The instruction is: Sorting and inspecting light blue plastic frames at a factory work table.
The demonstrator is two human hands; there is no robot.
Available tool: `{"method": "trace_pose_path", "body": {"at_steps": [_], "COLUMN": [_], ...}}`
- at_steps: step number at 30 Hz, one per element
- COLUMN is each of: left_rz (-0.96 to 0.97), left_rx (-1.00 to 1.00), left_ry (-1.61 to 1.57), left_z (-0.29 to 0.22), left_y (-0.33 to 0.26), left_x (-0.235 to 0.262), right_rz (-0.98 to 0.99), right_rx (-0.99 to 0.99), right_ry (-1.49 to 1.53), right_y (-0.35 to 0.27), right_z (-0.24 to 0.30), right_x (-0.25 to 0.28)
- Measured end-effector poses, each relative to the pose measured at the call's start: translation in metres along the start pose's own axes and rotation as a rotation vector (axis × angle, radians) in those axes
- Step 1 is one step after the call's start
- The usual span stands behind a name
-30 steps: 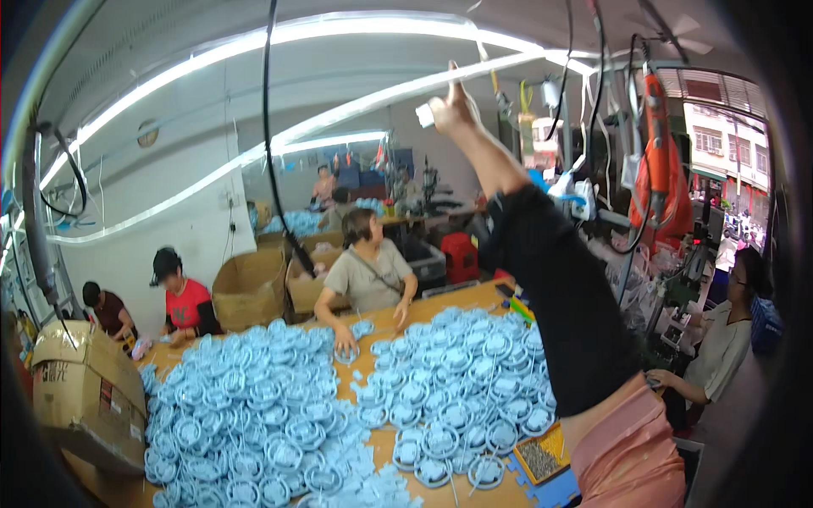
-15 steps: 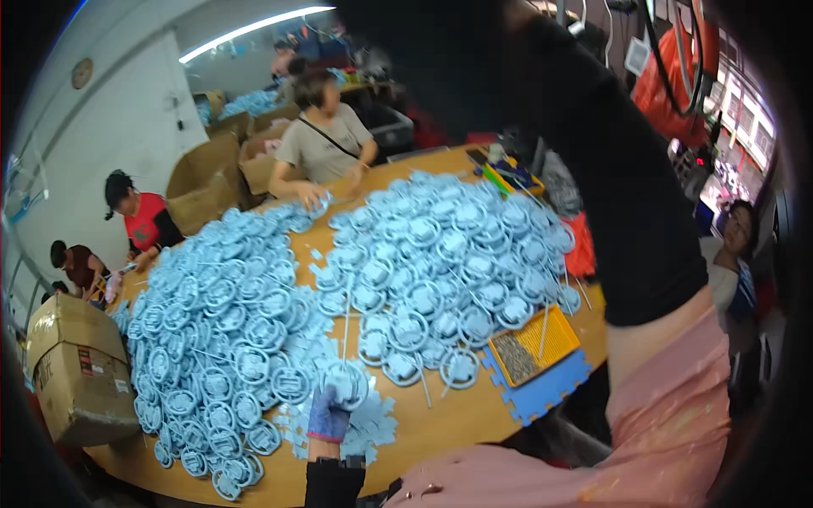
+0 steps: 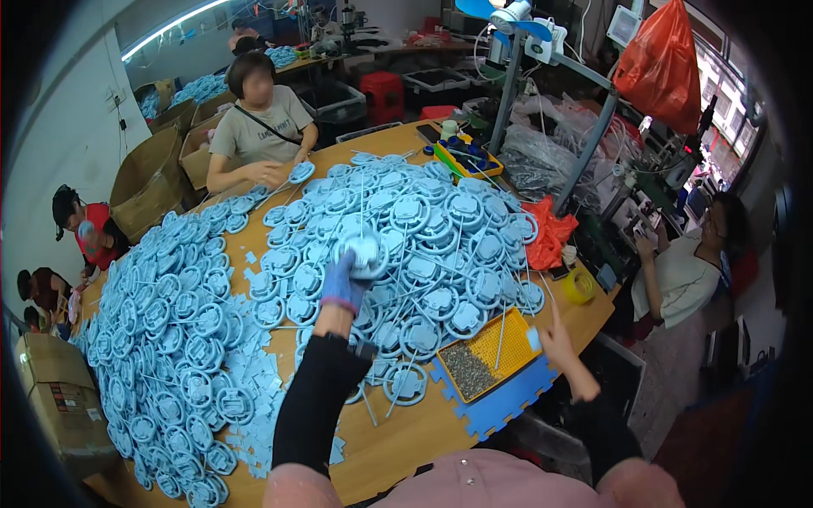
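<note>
My left hand point(image 3: 343, 284), in a purple glove, grips a round light-blue plastic part point(image 3: 366, 252) with a thin rod sticking up from it, held above the near side of a large pile of similar parts point(image 3: 406, 212). My bare right hand point(image 3: 557, 345) is just right of a yellow tray point(image 3: 506, 356) that contains small metal screws or pins point(image 3: 467, 371) and a white stick. A small pale-blue flat piece point(image 3: 533, 339) sits at its fingertips, seemingly pinched. Dark sleeves cover both my forearms.
A second heap of blue round parts point(image 3: 169, 339) spreads across the left, beside loose small blue pieces point(image 3: 254, 389). Under the tray lies a blue foam mat point(image 3: 483, 415). Yellow tape point(image 3: 578, 286), a red bag point(image 3: 550, 235) and a metal post point(image 3: 584, 157) stand right. Co-workers sit around.
My right arm, raised across the upper view before, is now down with the hand beside the yellow tray. My left hand has moved forward over the pile with its round part. The view has shifted.
</note>
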State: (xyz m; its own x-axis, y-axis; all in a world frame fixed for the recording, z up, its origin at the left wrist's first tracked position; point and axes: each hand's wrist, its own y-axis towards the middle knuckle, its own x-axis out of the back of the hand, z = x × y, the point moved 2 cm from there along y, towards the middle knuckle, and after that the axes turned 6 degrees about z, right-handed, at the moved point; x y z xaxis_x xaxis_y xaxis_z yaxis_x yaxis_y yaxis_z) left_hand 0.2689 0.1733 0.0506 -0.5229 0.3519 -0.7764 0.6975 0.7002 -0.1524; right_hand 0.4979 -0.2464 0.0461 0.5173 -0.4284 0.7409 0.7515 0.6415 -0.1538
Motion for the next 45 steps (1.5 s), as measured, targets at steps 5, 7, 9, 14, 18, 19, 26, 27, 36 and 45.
{"method": "trace_pose_path", "body": {"at_steps": [5, 7, 9, 14, 18, 19, 26, 27, 36, 45], "left_rz": [0.019, -0.097, -0.154, -0.047, -0.013, -0.092, -1.001, -1.035, -1.076, -1.172], "left_rx": [-0.033, 0.084, 0.078, 0.021, 0.052, 0.041, -0.171, -0.085, -0.283, -0.289], "left_ry": [-0.04, 0.082, 0.166, 0.403, 0.691, 0.687, 0.818, 1.188, 0.717, 0.725], "left_z": [-0.007, 0.005, 0.018, 0.02, 0.041, 0.034, 0.066, 0.053, 0.038, 0.047], "left_y": [0.116, 0.129, 0.118, 0.033, -0.097, -0.136, -0.388, -0.413, -0.48, -0.459], "left_x": [-0.017, -0.021, -0.038, -0.015, 0.031, 0.049, 0.238, 0.226, 0.237, 0.249], "right_rz": [-0.099, -0.099, -0.091, 0.035, 0.204, 0.268, 0.625, 0.692, 0.107, -0.282], "right_rx": [-0.155, -0.22, -0.248, -0.208, 0.045, 0.107, 0.62, 0.608, 0.835, 0.819], "right_ry": [0.191, 0.322, 0.3, 0.229, 0.304, 0.358, 0.088, 0.088, 0.04, -0.488], "right_y": [-0.071, -0.088, -0.093, -0.059, -0.026, -0.017, -0.056, -0.066, 0.136, 0.321], "right_z": [-0.114, -0.117, -0.113, -0.089, -0.041, -0.028, 0.136, 0.15, 0.299, 0.379], "right_x": [-0.01, -0.01, -0.005, -0.029, -0.067, -0.08, -0.194, -0.211, -0.183, -0.154]}}
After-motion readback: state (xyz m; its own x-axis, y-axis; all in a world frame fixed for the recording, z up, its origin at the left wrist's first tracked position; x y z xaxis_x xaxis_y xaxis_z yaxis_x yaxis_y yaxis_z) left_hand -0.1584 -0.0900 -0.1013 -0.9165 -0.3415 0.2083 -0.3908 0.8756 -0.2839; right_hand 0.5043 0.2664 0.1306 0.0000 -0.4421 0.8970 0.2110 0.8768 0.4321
